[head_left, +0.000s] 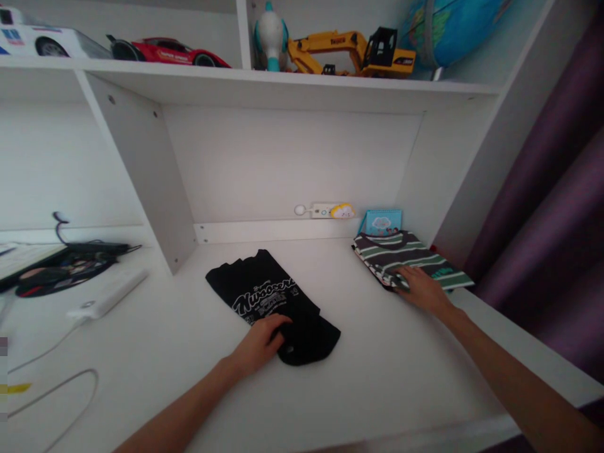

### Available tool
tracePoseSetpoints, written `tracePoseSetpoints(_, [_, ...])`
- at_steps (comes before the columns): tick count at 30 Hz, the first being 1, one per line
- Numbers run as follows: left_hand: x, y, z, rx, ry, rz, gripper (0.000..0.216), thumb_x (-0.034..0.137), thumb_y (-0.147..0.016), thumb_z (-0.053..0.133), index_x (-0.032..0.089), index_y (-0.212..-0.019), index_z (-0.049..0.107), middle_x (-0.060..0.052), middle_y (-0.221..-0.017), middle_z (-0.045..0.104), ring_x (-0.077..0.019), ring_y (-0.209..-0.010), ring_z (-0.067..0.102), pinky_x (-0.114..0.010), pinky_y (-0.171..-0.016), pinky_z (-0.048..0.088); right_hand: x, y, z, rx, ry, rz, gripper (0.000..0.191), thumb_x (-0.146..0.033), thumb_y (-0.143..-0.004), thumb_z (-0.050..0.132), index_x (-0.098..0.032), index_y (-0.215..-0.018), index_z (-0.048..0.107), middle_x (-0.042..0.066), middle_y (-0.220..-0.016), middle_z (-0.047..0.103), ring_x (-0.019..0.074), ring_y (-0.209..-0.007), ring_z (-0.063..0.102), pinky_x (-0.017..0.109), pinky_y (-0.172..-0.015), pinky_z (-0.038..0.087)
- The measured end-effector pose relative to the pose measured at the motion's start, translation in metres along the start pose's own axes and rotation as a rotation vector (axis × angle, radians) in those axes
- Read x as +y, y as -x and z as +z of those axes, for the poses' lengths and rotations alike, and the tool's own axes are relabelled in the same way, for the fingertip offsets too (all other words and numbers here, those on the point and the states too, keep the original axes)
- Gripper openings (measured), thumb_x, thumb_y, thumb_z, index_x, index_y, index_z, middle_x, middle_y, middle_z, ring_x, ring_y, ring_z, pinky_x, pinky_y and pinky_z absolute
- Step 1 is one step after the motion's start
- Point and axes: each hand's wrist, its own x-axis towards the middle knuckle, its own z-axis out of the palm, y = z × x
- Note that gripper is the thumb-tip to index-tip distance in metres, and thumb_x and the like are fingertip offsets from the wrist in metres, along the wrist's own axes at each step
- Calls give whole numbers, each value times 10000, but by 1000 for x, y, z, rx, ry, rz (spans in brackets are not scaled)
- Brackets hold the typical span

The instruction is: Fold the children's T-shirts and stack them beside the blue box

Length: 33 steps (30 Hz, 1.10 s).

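A folded black shirt (268, 299) with white lettering lies on the white desk (377, 377) in the middle. My left hand (264, 343) rests on its near edge, fingers curled over the fabric. A folded striped shirt (401, 255), dark with green and white bands, lies at the back right. My right hand (422, 289) lies flat on its near corner, fingers stretched out on the cloth.
A small blue card (383, 221) and a white power strip (325, 211) stand at the back wall. A white power bank (108, 294) with cable and dark items (61, 270) lie at left. Toy cars (165, 50) and a yellow excavator (349, 53) sit on the shelf above. A purple curtain (557, 220) hangs at right.
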Motion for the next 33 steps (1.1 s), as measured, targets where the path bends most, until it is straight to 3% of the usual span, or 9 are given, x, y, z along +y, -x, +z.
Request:
tracePoseSetpoints(5, [5,-2,3,65,73,-119,291,115,-742,400,146,-975,571,-39,-895,620,-158,-776,560,-263,-714,441,-51,-1,-39,-123,-26,21,523,-349,-714,546,-138,-1186,469,158,-1159,527,315,-1065,470,445,-863,381])
tracePoseSetpoints(9, [40,-6,4,129,173,-30,278,91,-758,374,157,-948,566,-25,-903,610,-149,-839,546,-252,-772,417,-158,17,-83,-212,-450,-442,768,-464,-679,593,-187,-1323,281,111,-1330,372,246,-1177,380,359,-945,332])
tracePoseSetpoints(13, [77,-15,-13,120,183,122,224,129,-772,419,175,-952,544,-6,-860,598,-129,-773,546,-231,-724,421,-225,17,-112,-211,-629,-491,198,-246,-805,429,-184,-921,578,51,-859,624,183,-806,565,288,-706,428])
tracePoseSetpoints(18, [76,-32,-54,314,-93,33,337,89,-654,505,169,-980,540,-12,-802,571,-143,-716,532,-244,-665,421,-215,-18,-159,232,-705,-334,235,-139,-736,392,-180,-844,597,30,-772,599,172,-725,529,271,-630,397])
tracePoseSetpoints(21, [62,-41,-75,334,-144,13,191,144,-724,449,164,-843,598,-23,-791,583,-155,-747,538,-255,-680,420,-200,-33,-178,328,-811,-241,218,-164,-718,406,-172,-810,604,-1,-683,565,149,-655,517,241,-580,384])
tracePoseSetpoints(26, [62,-36,-109,348,103,-52,231,319,-803,423,145,-763,569,14,-630,537,-113,-581,503,-214,-539,404,-179,-40,-180,206,-1081,-84,192,-341,-714,494,-168,-687,571,-58,-498,428,77,-437,390,191,-436,314])
tracePoseSetpoints(28, [74,-21,-129,223,198,-45,234,360,-774,481,146,-738,567,22,-608,531,-101,-541,492,-202,-505,395,-172,-31,-188,91,-1166,-40,236,-400,-722,505,-170,-703,553,-72,-463,388,55,-363,312,181,-372,251])
tracePoseSetpoints(31, [93,8,-158,-21,255,-21,225,377,-665,620,157,-706,602,10,-613,562,-119,-544,524,-217,-498,417,-169,-8,-214,-17,-1194,-121,245,-434,-718,540,-192,-752,532,-33,-551,481,86,-423,426,201,-388,310])
tracePoseSetpoints(33, [99,21,-166,30,324,7,265,419,-603,664,172,-685,617,-5,-624,584,-141,-554,547,-241,-500,438,-172,5,-226,-44,-1126,-209,302,-435,-657,621,-222,-844,517,-4,-674,537,128,-527,499,227,-434,371])
